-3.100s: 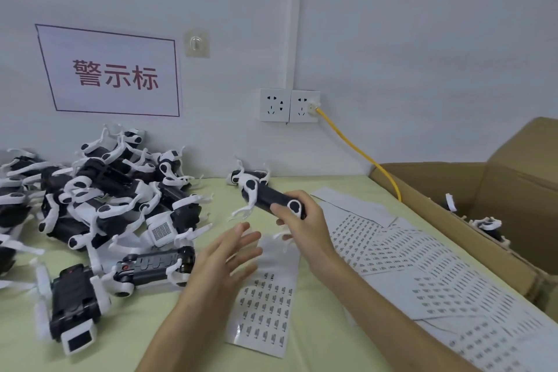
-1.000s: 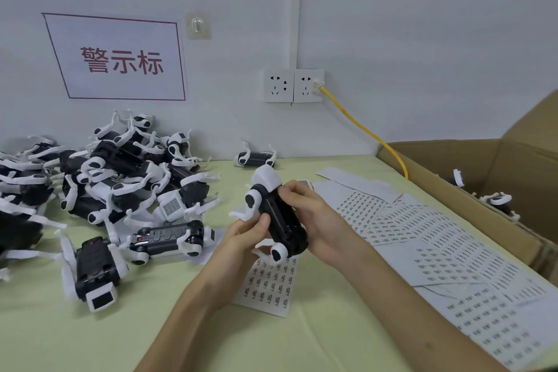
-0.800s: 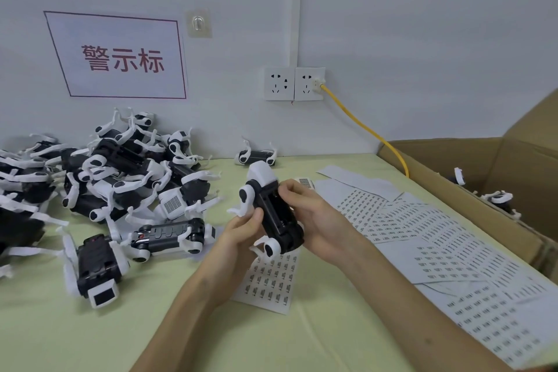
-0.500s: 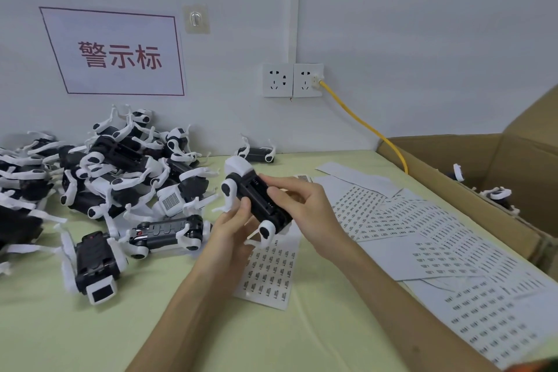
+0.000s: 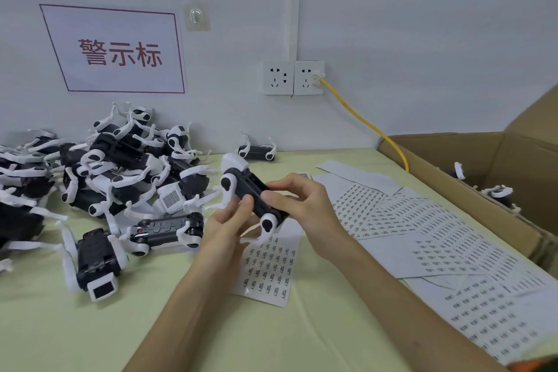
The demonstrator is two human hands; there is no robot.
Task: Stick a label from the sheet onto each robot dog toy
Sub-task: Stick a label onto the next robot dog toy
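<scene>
Holding one toy dog (image 5: 252, 195) at mid-frame, belly turned up for labelling, the right hand (image 5: 305, 208) has its grip around the body while the left hand (image 5: 225, 228) pinches its near side; the label sheet (image 5: 268, 266) lies directly below on the table (image 5: 90, 335).

Lying heaped at the table's (image 5: 90, 335) left rear: plastic robot dog toys (image 5: 120, 166). Being held above a small label sheet (image 5: 268, 269) at centre: one toy (image 5: 250, 193), left hand (image 5: 225, 226) left of it, right hand (image 5: 305, 208) right. Spreading to the right: overlapping label sheets (image 5: 437, 238). Standing beyond them, at the right edge: a cardboard box (image 5: 483, 196).
</scene>
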